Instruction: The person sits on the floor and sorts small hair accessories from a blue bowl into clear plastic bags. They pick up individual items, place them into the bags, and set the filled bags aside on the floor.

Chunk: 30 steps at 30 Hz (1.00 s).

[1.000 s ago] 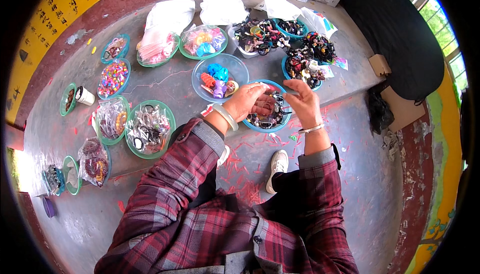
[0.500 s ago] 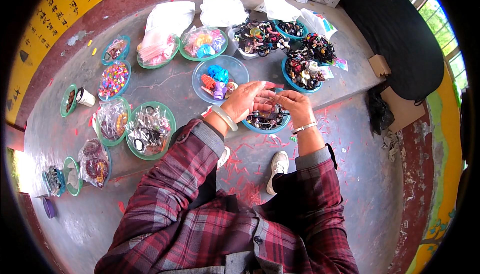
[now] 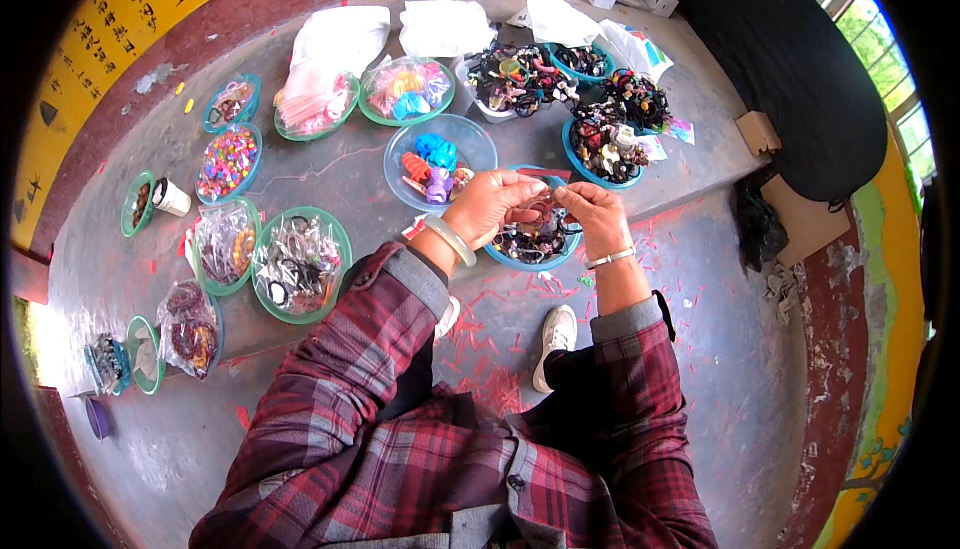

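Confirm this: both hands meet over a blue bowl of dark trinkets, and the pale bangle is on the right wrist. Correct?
Not quite. In the head view the pale bangle is on the left wrist; the right wrist has a thin bracelet. Both hands, left hand and right hand, do meet over the blue bowl.

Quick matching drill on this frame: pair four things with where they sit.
Things:
1. Left hand
2. White shoe
3. Paper cup
4. Clear bowl

Places:
A. Far left, beside a small green dish
B. Floor, below the hands
C. Over the blue bowl, meeting the right hand
D. Just beyond the hands, holding blue and orange bits

Pairs: 1-C, 2-B, 3-A, 4-D
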{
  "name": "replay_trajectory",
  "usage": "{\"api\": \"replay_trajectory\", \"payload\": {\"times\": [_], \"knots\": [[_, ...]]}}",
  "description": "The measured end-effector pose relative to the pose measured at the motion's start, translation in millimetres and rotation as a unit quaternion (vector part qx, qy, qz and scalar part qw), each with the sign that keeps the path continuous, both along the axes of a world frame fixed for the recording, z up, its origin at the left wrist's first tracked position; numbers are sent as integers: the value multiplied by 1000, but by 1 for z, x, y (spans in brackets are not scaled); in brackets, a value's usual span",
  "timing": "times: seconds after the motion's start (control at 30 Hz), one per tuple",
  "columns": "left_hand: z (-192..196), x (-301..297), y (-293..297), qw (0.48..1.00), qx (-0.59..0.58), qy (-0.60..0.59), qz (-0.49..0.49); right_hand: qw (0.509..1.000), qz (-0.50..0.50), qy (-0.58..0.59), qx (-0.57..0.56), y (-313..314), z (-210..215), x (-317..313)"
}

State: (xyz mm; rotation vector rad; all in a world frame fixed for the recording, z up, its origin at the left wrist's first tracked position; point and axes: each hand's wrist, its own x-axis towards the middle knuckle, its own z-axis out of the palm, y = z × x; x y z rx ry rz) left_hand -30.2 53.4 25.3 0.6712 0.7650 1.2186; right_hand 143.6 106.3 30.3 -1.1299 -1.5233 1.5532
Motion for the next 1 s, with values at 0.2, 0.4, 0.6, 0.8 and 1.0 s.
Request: {"api": "replay_trajectory", "payload": {"times": [0.2, 0.4, 0.6, 0.8, 1.0], "knots": [[1, 0, -1, 1000, 5, -4, 30, 1000, 17, 10, -1, 1, -3, 1], [-3, -1, 1, 998, 3, -31, 59, 1000, 20, 20, -4, -1, -1, 0], [-6, -2, 2, 997, 20, -57, 41, 1000, 17, -2, -11, 1, -2, 1], [-13, -2, 5, 997, 30, -58, 41, 979, -65, -118, 155, 3, -6, 1], [-13, 2, 4, 999, 33, -2, 37, 864, -132, -183, 449, -16, 20, -14]]}}
